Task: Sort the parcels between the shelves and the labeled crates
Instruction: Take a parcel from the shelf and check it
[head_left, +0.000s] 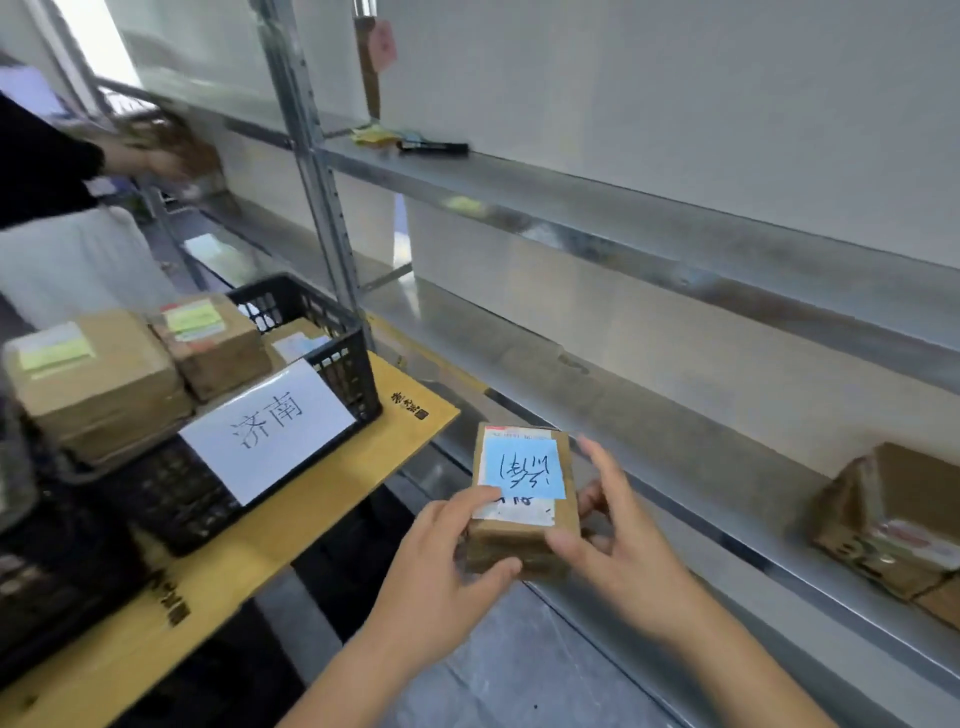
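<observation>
Both hands on one small cardboard parcel (522, 499), held in the air between the wooden table (332, 499) and the metal shelving (675, 415). My left hand (441, 566) grips its near left corner, thumb curled under the front edge, a finger lying on the white shipping label. My right hand (618, 535) clasps the right side, thumb on the near corner, fingers spread and partly behind the box. A square blue sticky note (524, 467) with black handwriting covers most of the parcel's top; I cannot read it. To the left, a black plastic lattice crate (343, 364) sits on the table, a white paper sign (270, 426) with two handwritten characters leaning on its front wall. Inside the crate I see at least one flat parcel with a pale label; two brown boxes with yellow-green notes (130, 374) sit stacked high at its left end. The lower shelf, dull galvanised sheet, carries a taped, scuffed carton (893, 519) far right. The upper shelf holds a black marker (434, 147) beside yellow sticky notes (371, 136). Far left, another person's arm (57, 156) in a dark sleeve, blurred.
</observation>
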